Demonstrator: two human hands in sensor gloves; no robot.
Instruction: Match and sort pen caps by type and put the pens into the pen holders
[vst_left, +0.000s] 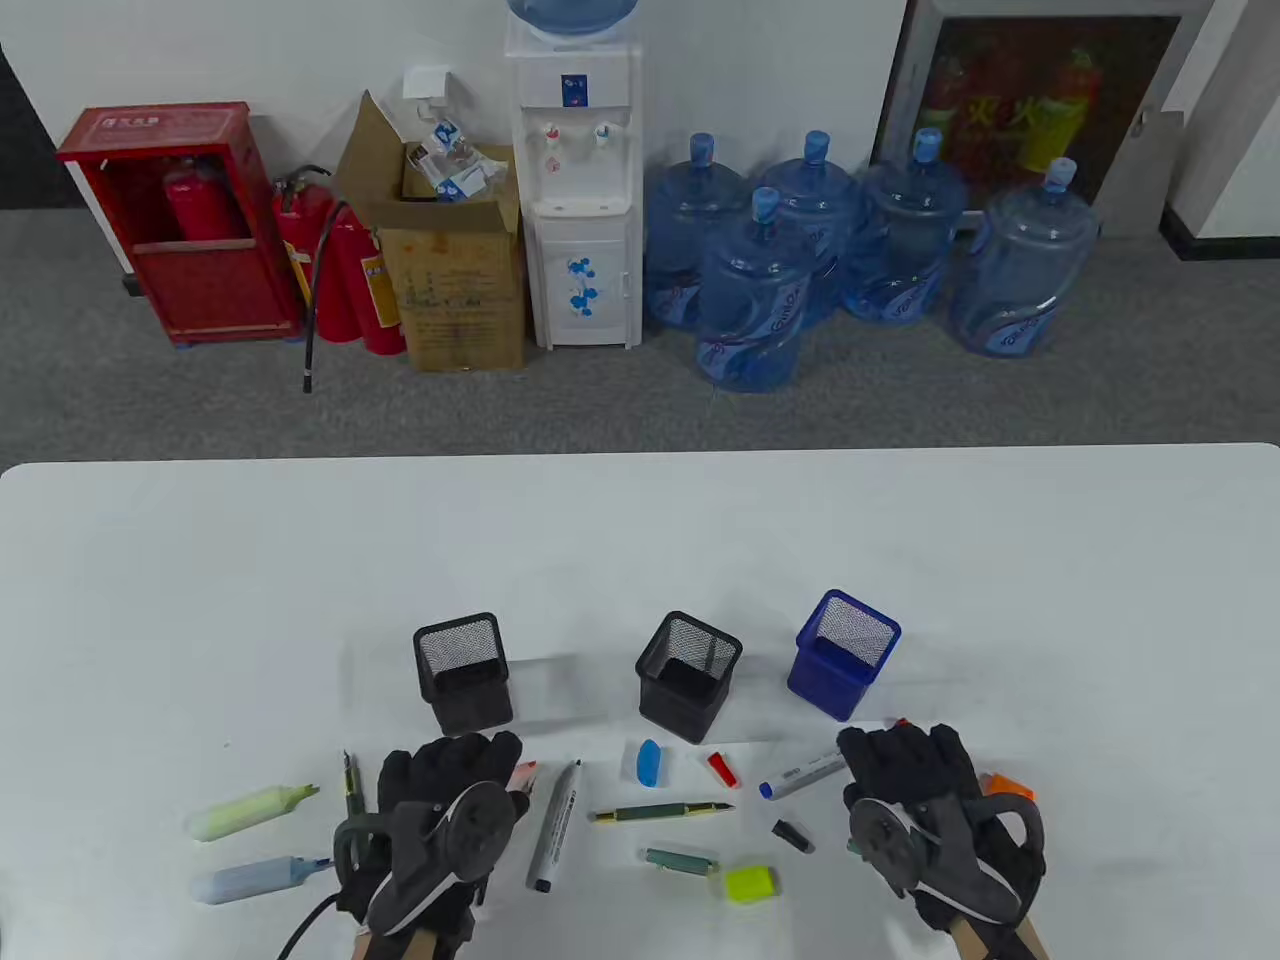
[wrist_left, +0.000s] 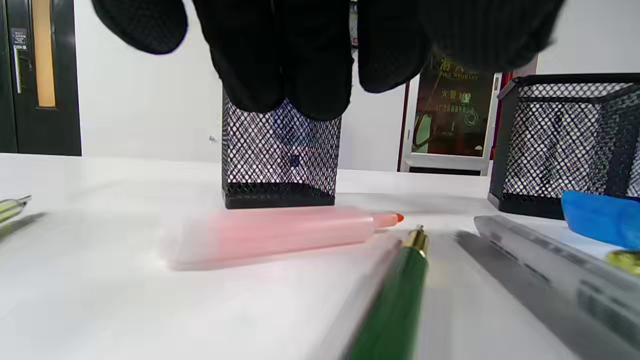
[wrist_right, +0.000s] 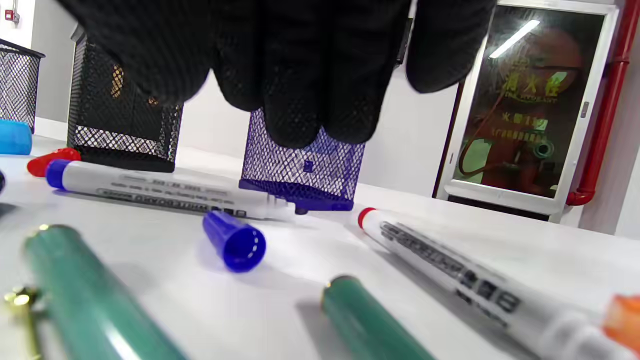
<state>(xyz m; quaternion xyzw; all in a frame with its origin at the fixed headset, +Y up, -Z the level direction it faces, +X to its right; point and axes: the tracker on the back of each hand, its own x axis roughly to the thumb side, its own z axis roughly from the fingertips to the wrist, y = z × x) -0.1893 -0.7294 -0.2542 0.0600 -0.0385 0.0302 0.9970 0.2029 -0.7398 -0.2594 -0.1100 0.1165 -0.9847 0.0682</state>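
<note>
Three mesh pen holders stand in a row: a black one (vst_left: 462, 670), a second black one (vst_left: 688, 675) and a blue one (vst_left: 845, 652). My left hand (vst_left: 470, 760) hovers palm down over a pink highlighter (wrist_left: 270, 237), fingers relaxed and holding nothing. A green pen (wrist_left: 395, 305) and a grey marker (vst_left: 555, 825) lie beside it. My right hand (vst_left: 900, 765) hovers over a small blue cap (wrist_right: 235, 242), a red-ended marker (wrist_right: 450, 265) and green pen parts (wrist_right: 95, 305), also holding nothing. A blue-ended marker (vst_left: 800, 775) lies just to its left.
Loose on the table are a green highlighter (vst_left: 250, 810), a blue highlighter (vst_left: 255, 878), a green pen (vst_left: 660, 812), a green cap (vst_left: 680, 860), and blue (vst_left: 649, 762), red (vst_left: 722, 768), black (vst_left: 793, 836), yellow (vst_left: 750, 884) and orange (vst_left: 1005, 785) caps.
</note>
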